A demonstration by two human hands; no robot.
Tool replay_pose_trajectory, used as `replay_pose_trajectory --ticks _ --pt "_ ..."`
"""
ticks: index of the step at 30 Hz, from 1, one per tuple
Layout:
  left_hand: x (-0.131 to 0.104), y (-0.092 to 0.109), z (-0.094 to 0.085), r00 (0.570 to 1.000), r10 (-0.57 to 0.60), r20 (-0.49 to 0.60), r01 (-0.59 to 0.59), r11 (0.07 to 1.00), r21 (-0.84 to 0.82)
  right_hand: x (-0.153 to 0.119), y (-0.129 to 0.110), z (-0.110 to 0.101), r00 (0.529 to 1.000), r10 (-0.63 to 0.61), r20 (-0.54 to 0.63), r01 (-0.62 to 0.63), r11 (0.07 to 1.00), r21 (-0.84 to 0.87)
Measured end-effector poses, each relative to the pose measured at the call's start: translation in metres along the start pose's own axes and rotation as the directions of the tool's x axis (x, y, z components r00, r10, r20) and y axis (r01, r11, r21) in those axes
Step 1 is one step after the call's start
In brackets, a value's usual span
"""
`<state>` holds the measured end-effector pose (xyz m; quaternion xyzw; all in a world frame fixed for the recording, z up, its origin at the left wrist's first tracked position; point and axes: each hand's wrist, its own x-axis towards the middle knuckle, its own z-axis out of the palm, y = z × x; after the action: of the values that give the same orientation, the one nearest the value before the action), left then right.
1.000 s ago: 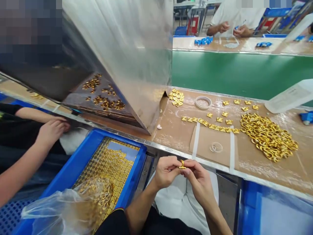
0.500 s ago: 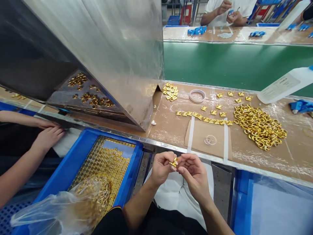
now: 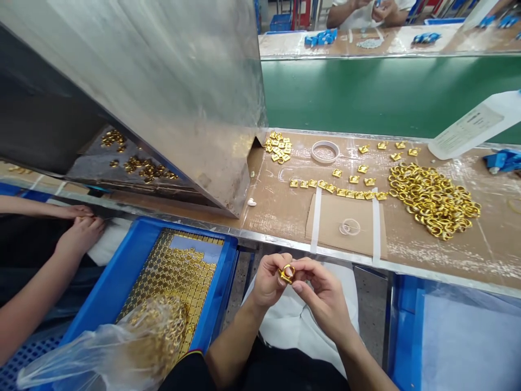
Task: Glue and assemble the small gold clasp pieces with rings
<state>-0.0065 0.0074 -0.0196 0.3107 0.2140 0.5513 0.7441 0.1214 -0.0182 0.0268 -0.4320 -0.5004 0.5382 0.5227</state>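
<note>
A gold ring [image 3: 287, 273] is pinched by my left hand [image 3: 266, 282] over my lap, its opening facing up toward the camera. My right hand [image 3: 321, 293] is closed beside it, fingertips at the ring's right side. Past my hands, a cardboard pad [image 3: 334, 239] with two white tape strips lies at the bench edge and bears a small clear round dish [image 3: 350, 227]. Square-topped gold rings [image 3: 350, 194] form a row behind the pad, and a large heap of gold rings [image 3: 435, 201] lies to the right.
A metal hood [image 3: 175, 98] stands at the left. A blue tray [image 3: 142, 233] holds gold pieces and a plastic bag of rings [image 3: 154, 331]. A white bottle [image 3: 472, 127] leans at the right; a tape roll [image 3: 325, 152] lies mid-bench. Another person's hands [image 3: 81, 228] are at far left.
The gold ring has turned in my fingers, so its round opening now shows. The camera view has shifted slightly. At the left, the other person's hands have moved a little.
</note>
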Motion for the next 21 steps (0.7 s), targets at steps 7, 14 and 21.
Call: replay_pose_trajectory --ticks 7,14,21 --pt "0.006 0.005 -0.012 0.989 0.114 0.093 -0.127 0.982 0.142 -0.002 -0.001 0.003 0.999 0.045 0.03 -0.049 0.991 0.124" --pt "0.007 0.006 -0.012 0.989 0.049 0.138 -0.061 0.995 0.084 -0.005 -0.001 0.004 0.996 0.077 0.047 -0.085 0.977 0.193" --pt "0.004 0.002 -0.001 0.991 0.055 0.125 -0.051 0.998 -0.032 -0.005 -0.001 0.005 0.997 0.068 -0.018 -0.066 0.99 0.127"
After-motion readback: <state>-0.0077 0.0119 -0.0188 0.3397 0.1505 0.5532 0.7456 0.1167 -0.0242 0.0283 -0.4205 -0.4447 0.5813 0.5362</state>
